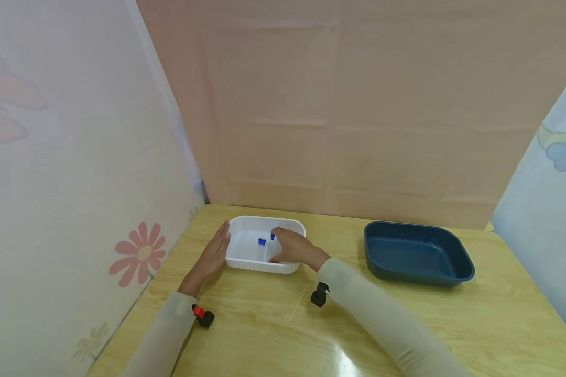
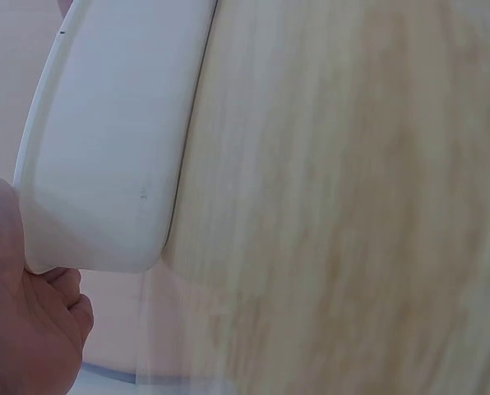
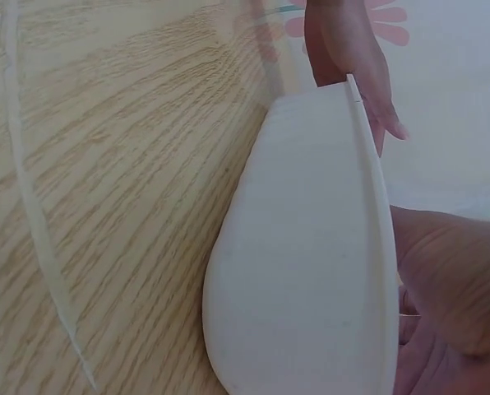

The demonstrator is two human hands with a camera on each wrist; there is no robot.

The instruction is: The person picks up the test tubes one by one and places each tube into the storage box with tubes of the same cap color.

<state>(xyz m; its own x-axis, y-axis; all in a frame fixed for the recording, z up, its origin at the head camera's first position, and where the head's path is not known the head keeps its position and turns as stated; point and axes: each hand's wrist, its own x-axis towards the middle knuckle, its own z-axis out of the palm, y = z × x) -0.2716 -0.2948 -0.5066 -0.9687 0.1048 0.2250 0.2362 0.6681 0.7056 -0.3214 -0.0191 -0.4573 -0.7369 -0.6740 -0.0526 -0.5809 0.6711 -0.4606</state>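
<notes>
A white plastic basin [image 1: 259,266] stands on the table, with several clear tubes with blue caps [image 1: 261,242] inside. My left hand [image 1: 214,253] lies along the basin's left end, its fingers against the rim. Reaching over the right side, my right hand [image 1: 292,246] is down inside the basin. Its index finger is beside one blue cap [image 1: 272,237], and its thumb is lower, near the tube's other end. Whether it pinches that tube is hidden. The right wrist view shows the basin's outer wall [image 3: 302,247] with the right hand [image 3: 455,296] behind the rim.
A dark blue basin [image 1: 417,280] sits to the right on the wooden table [image 1: 273,319]. A brown paper-like sheet [image 1: 339,131] rises behind the table. Pale printed sheets flank both sides, the left one [image 1: 75,157] with flowers.
</notes>
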